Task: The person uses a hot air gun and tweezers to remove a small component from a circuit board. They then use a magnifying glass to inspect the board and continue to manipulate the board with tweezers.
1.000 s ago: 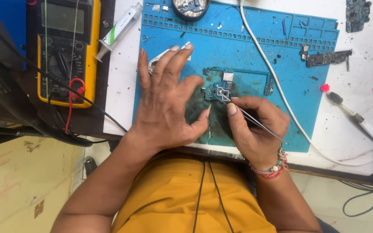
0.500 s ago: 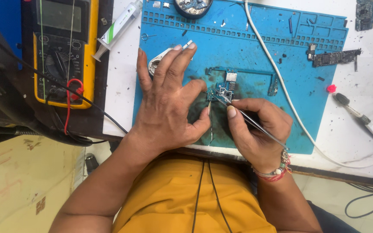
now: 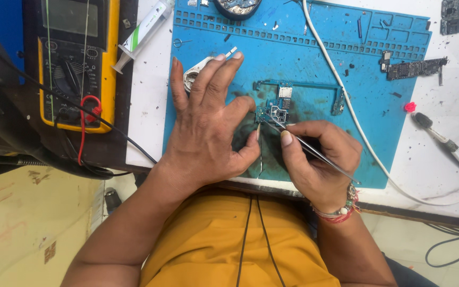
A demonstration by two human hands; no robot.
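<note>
little differs from 0.5 s ago: the left hand (image 3: 208, 125) stays spread flat on the blue mat (image 3: 314, 58), fingers apart, beside the circuit board (image 3: 277, 109). the right hand (image 3: 317, 159) stays pinched on 1 pair of tweezers (image 3: 314, 153), tips touching that board. 1 yellow multimeter (image 3: 75, 64), 1 syringe (image 3: 143, 32).

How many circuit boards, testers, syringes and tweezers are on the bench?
Circuit boards: 3 – one under the tweezers, a dark strip, one at the top corner
Yellow tester: 1
Syringe: 1
Tweezers: 1
Total: 6
</note>
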